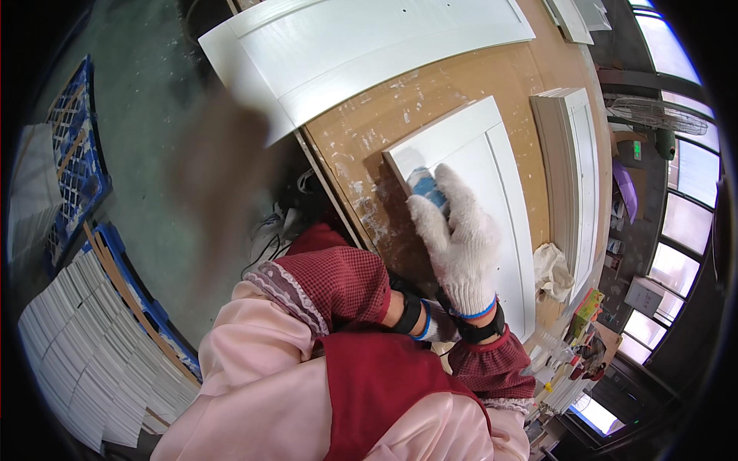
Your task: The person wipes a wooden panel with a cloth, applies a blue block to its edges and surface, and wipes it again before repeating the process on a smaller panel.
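Note:
My right hand (461, 244), in a white knit glove, is closed on a small blue-and-white pad (429, 188). It presses the pad near the left edge of a white framed panel (503, 201), which lies on the brown worktable (430, 92). My left hand (440, 326), gloved too, is mostly hidden behind the right wrist, low beside the panel's near part. Only its cuff and a bit of glove show, so its fingers are out of sight. Black bands circle both wrists, and red checked sleeve covers are on my forearms.
A larger white panel (369, 48) lies at the table's far side, its corner past the left edge. White panels (567, 177) are stacked on the right, with a crumpled cloth (552, 270) near them. Piled white boards (92, 346) and blue pallets (77, 161) stand on the left.

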### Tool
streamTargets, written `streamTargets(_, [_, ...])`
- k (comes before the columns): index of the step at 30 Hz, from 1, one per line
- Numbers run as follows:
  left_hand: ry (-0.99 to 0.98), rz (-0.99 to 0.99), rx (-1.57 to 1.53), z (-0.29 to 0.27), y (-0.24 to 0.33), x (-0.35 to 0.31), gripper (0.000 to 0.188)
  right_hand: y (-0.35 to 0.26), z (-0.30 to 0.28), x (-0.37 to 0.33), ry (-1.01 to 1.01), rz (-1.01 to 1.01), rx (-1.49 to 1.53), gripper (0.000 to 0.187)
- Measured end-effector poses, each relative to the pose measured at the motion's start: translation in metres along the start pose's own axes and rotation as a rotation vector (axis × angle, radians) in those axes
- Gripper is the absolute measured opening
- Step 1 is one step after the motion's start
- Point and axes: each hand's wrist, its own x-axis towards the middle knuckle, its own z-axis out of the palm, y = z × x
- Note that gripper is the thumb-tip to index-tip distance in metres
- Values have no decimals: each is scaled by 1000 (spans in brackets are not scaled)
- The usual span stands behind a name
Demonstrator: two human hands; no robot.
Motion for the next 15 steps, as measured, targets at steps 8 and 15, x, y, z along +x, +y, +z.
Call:
streamTargets(8, [15,-51,-92,-18,3,-13,34,-6,-5,-5,-19,-48,42,49])
streamTargets(15, [12,-84,-173,-37,1,-22,34,-8,6,-5,-162,-268,-41,54])
